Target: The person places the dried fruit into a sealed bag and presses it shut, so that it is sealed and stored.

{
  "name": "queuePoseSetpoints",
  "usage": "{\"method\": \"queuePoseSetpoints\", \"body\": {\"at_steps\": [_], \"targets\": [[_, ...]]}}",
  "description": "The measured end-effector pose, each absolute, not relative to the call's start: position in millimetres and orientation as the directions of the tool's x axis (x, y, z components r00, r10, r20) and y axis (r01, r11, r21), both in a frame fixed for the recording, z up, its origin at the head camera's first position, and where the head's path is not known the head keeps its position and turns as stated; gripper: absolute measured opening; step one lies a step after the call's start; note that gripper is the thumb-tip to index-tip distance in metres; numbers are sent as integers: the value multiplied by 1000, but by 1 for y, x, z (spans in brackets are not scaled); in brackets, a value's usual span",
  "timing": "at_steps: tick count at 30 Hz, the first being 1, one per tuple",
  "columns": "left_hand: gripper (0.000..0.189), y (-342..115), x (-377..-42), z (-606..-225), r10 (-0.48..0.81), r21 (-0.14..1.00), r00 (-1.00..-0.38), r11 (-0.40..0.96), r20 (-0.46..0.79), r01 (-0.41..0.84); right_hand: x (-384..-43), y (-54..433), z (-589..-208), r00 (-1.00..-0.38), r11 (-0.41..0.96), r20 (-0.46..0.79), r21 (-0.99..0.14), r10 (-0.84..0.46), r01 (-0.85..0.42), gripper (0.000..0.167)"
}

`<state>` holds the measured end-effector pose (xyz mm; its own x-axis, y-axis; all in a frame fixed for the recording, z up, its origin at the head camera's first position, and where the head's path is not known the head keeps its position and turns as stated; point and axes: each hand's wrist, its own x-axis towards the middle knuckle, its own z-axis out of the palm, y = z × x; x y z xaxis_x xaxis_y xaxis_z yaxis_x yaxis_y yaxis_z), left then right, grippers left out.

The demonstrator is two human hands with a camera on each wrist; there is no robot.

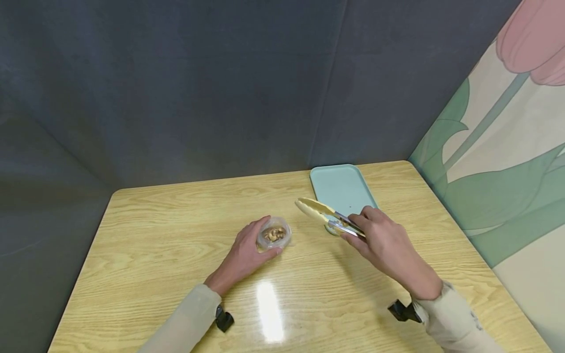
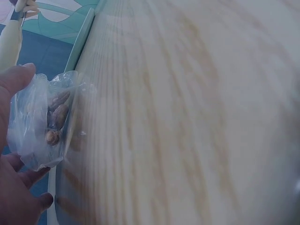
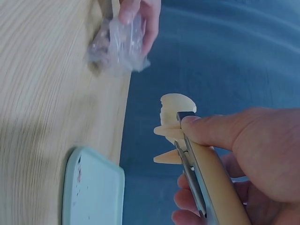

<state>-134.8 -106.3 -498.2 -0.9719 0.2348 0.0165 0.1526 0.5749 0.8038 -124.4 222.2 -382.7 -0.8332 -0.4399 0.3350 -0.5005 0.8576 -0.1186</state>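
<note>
My left hand point(image 1: 244, 252) holds a small clear plastic bag point(image 1: 280, 221) by its sides, with the thumb and fingers spread round it. Brown nuts point(image 1: 274, 234), cashew-like in shape, lie inside, seen through the open top. In the left wrist view the bag point(image 2: 30, 126) stands upright on the wood, nuts showing through its wall. My right hand point(image 1: 393, 245) grips metal tongs point(image 1: 314, 211) with cream scalloped heads. These tips are slightly apart, raised between the bag and the tray, and nothing shows between them.
A pale blue-green tray point(image 1: 342, 189) lies at the back right, with dark specks on it; the right hand and tongs cover its near end. The wooden table point(image 1: 176, 235) meets a dark curtain point(image 1: 212, 98) behind and a flower-patterned wall point(image 1: 521, 171) on the right.
</note>
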Motion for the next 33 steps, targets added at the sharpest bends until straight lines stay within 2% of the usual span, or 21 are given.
{"method": "queuePoseSetpoints", "body": {"at_steps": [6,13,22,33], "targets": [[88,-106,-134,-500,234,806,-972,572,21,155,-133,243,-388,-854,882,363,-148,-372,-447,25],[88,-107,-134,-499,235,812,-972,563,23,155,-142,271,-396,-889,913,370,-196,-269,-358,35],[88,-107,-133,-499,239,809,-971,566,24,159,-156,303,-410,-918,933,354,-238,-177,-272,38],[88,-107,-133,-499,234,807,-972,570,20,154,-174,330,-434,-953,952,303,-290,-2,-94,49]]}}
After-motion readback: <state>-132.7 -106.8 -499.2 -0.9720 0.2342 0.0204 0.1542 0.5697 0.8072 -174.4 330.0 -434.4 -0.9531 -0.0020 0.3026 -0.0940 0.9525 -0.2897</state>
